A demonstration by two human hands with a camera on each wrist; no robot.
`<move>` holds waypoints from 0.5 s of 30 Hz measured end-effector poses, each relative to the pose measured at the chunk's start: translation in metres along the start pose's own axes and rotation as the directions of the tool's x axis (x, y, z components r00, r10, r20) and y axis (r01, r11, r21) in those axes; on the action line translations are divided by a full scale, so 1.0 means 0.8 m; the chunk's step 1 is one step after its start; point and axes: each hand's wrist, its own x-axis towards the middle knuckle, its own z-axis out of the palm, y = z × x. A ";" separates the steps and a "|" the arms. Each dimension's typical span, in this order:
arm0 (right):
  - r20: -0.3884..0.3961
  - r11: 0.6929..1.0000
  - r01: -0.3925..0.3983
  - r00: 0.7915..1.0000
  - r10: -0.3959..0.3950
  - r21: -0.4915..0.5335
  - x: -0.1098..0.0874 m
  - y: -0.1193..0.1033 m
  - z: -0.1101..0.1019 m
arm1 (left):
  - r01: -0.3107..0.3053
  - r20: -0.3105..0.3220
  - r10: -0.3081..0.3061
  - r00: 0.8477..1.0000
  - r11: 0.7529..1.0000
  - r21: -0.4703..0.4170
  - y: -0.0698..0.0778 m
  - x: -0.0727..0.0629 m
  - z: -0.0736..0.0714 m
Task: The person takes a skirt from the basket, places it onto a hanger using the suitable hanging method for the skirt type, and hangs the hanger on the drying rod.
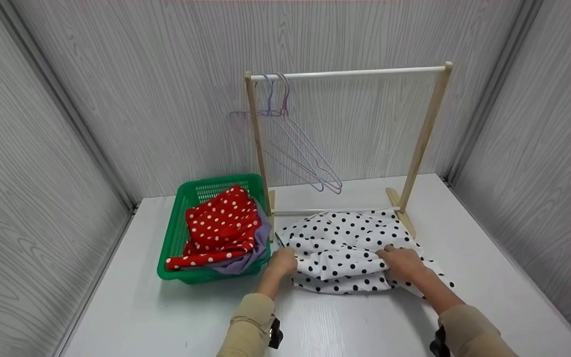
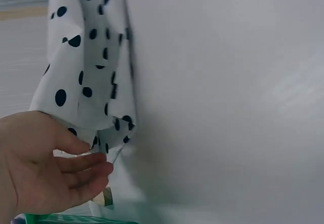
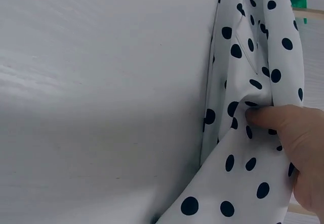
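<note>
A white cloth with black polka dots [image 1: 350,230] lies bunched in folds on the table, partly under the clothes rack. My left hand [image 1: 282,263] pinches its left edge; in the left wrist view the thumb and curled fingers of that hand [image 2: 61,168] meet at the cloth's corner. At the cloth's right side my right hand [image 1: 403,264] grips a fold. The right wrist view has this hand's thumb [image 3: 268,116] pressed into the dotted fabric [image 3: 253,158], its fingers hidden behind.
A green basket [image 1: 171,243] on the left holds a red dotted cloth [image 1: 221,223] and a purple cloth [image 1: 261,233]. Behind stands a wooden clothes rack [image 1: 424,136] with a white rail [image 1: 355,73]. Several thin hangers [image 1: 310,153] hang at its left end.
</note>
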 end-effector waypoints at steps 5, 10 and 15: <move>-0.069 0.996 0.068 0.995 -0.072 -0.052 -0.006 0.002 0.013 | 0.035 -0.119 -0.069 0.991 0.962 -0.270 0.021 0.009 -0.015; -0.153 0.991 0.100 0.982 -0.114 -0.093 -0.008 0.002 0.024 | 0.072 -0.134 -0.095 0.987 0.983 -0.167 0.032 0.023 -0.012; -0.153 0.990 0.099 0.982 -0.114 -0.102 -0.007 -0.001 0.028 | 0.111 -0.015 -0.111 0.994 0.994 -0.015 0.021 0.029 0.004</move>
